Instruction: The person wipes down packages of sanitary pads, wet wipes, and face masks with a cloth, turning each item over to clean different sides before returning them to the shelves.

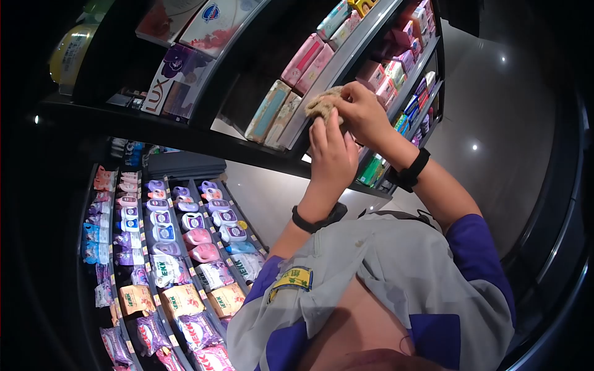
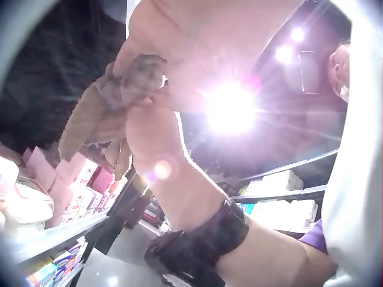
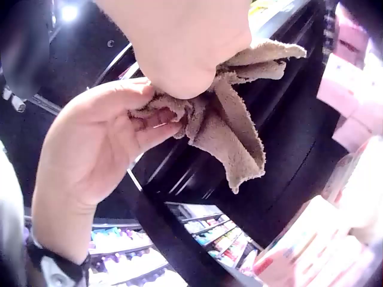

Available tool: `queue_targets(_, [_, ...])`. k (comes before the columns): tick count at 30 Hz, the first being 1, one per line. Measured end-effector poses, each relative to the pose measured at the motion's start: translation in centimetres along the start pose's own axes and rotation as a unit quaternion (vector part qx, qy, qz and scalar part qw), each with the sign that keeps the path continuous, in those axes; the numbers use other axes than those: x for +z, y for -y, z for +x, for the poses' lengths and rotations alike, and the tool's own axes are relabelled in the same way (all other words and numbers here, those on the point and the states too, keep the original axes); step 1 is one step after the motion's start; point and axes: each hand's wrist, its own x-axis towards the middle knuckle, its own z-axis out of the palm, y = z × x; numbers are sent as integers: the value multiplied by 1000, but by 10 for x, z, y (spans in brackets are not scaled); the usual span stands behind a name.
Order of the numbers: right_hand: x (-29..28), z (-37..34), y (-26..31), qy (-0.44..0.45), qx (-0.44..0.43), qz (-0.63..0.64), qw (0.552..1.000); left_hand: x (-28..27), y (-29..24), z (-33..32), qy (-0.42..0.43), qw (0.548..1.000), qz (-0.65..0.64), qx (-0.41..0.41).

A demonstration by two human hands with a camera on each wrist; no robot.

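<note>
A crumpled brown cloth (image 1: pixel 323 106) with a fuzzy, towel-like surface is held between both hands in front of a shelf. My left hand (image 1: pixel 334 151) pinches its near side; in the right wrist view the thumb and fingers of that left hand (image 3: pixel 90 137) close on a bunched fold. From the other side, my right hand (image 1: pixel 366 112) grips the same bunch. Loose flaps of the cloth (image 3: pixel 230 140) hang away from the fingers. Seen from the left wrist, the cloth (image 2: pixel 90 116) dangles beside pink boxes, its gripped part partly hidden by the hands.
Wrapped packs (image 1: pixel 269 111) and pink packs (image 1: pixel 307 62) line the shelf beside the hands. LUX boxes (image 1: pixel 176 80) stand further left. Lower left, a sloped rack (image 1: pixel 145 260) carries bottles and bags. Pink boxes (image 1: pixel 383 80) fill the shelves to the right, beside a grey floor (image 1: pixel 482 105).
</note>
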Motion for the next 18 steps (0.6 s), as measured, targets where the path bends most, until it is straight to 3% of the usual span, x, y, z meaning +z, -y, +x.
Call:
queue_targets(3, [-14, 13, -31, -57, 42, -5, 997, 43, -1, 43, 5, 999, -6, 33])
queue_targets(5, [-27, 18, -62, -82, 61, -30, 994, 73, -8, 67, -39, 996, -18, 75])
queue_targets(6, [-37, 23, -69, -61, 106, -40, 992, 81, -10, 79, -25, 996, -50, 68])
queue_targets(7, [-46, 22, -68, -33, 210, 12, 977, 87, -12, 86, -12, 995, -83, 63])
queue_targets(8, [-52, 21, -75, -49, 201, 9, 978, 91, -15, 87, -65, 992, -80, 67])
queue_targets(9, [-58, 20, -82, -63, 192, 7, 979, 86, -16, 84, -56, 994, -78, 60])
queue_targets(13, [-59, 18, -17, -24, 160, 155, 975, 51, -19, 44, -164, 982, -72, 51])
queue_targets(15, [-32, 11, -7, 81, 67, 81, 991, 35, -13, 22, -169, 984, -58, -2])
queue_targets(16, [-22, 9, 5, 95, 60, 60, 992, 29, -7, 16, -178, 984, 5, -10])
queue_targets(18, [-16, 6, 25, 97, 57, -18, 993, 17, 2, 12, -149, 988, 13, -36])
